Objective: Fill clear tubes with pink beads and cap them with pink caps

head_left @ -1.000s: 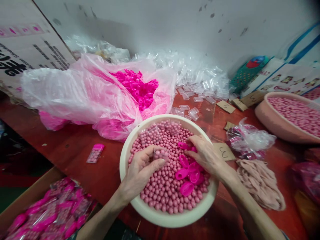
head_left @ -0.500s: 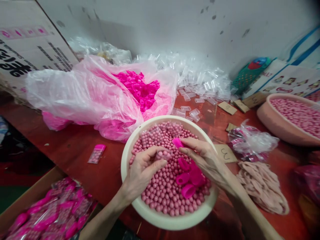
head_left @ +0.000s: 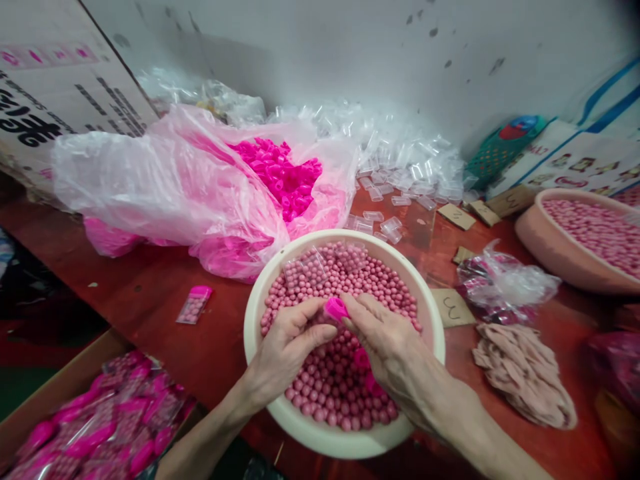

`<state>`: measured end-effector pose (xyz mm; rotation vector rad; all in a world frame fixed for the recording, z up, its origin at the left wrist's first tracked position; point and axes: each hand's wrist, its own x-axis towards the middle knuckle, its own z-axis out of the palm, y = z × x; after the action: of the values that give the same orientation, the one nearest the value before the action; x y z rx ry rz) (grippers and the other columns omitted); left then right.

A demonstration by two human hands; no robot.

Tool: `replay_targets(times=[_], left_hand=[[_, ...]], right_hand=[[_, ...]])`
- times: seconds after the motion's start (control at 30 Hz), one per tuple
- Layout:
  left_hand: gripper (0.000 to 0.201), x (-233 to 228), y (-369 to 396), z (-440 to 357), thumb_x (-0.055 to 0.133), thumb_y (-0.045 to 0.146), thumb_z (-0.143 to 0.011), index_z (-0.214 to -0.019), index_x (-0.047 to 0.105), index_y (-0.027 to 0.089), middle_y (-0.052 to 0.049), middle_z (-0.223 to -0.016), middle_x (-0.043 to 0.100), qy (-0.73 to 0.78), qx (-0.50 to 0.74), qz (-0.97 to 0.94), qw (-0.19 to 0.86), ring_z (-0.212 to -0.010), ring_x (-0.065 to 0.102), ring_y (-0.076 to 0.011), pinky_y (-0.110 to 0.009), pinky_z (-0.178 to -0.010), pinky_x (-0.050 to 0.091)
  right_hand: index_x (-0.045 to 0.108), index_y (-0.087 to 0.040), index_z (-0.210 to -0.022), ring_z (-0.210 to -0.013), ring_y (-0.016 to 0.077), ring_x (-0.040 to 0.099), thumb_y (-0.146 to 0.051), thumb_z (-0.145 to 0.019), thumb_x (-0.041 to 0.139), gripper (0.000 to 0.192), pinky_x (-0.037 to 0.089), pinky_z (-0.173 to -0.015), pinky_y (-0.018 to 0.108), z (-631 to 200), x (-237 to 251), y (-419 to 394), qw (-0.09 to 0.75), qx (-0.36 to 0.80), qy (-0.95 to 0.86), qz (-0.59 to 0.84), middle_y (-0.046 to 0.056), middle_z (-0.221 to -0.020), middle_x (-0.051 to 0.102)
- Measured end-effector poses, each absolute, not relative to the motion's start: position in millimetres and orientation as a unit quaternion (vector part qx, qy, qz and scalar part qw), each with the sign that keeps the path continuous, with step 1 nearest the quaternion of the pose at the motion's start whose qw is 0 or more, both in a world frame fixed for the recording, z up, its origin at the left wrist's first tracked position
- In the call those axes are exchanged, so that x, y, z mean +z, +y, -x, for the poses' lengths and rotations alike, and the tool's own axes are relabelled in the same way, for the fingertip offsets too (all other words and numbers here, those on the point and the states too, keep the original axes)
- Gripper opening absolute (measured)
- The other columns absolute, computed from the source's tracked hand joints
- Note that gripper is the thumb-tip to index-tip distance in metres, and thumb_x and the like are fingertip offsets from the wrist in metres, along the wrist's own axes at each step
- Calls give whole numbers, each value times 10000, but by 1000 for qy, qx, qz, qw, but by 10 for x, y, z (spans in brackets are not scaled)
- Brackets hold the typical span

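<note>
1. Head view, change: Moved since half a second ago is the right hand (head_left: 395, 347), which has travelled left across the bowl (head_left: 253, 353) and carried the pink cap (head_left: 336, 309) up to the left hand (head_left: 285, 343), itself about where it was.
2. Head view, meaning: cap and box are, in my judgement, now being joined. Whether the cap is seated I cannot tell from where I stand.
3. Head view, fingers: right thumb and forefinger pinch the cap, at their very tips. Left thumb and forefinger, bent toward each other, pinch the box, which fingers and cap now screen from me.
4. Head view, position: the cap sits between the two sets of fingertips, above the beads (head_left: 325, 400).
5. Head view, surroundings: loose caps (head_left: 363, 359) lie on the beads, partly covered by the right hand. Filled boxes (head_left: 305, 268) rest toward the bowl's far side. One capped box (head_left: 194, 305) lies on the table (head_left: 227, 313), left of the bowl and apart from it.
</note>
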<state>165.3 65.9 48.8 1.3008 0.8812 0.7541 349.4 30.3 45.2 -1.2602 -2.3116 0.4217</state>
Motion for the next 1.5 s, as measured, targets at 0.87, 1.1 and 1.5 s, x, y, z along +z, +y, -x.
replay_targets(times=[0.87,1.1,1.5], left_hand=[[337,538,639,-1680,571,237,-841,-1162,469,231,13,-796,583,419,355,-463,696,-643,545,-98,-185,-568,428],[446,526,597,-1707,549,242,-865,-1288,407,258,-16,-913,640,405,349,-524,663,-758,605,-127,-244,-755,479],[426,473,526,-1662,492,206,-892,-1310,448,281,-17,-1260,570,421,365,-675,484,-1041,573,-168,-286,-990,378]], right_hand=[[474,-168,-1128,-723,183,589,-444,-809,593,439,479,-620,298,-3380,580,444,328,342,-706,526,55,-850,616],[476,-181,-1226,-886,207,628,-316,-852,573,410,526,-793,354,-3459,594,418,404,382,-628,545,87,-998,642],[442,-99,-1083,-731,225,591,-391,-853,511,378,502,-601,335,-3130,481,341,235,124,-804,532,93,-827,580]])
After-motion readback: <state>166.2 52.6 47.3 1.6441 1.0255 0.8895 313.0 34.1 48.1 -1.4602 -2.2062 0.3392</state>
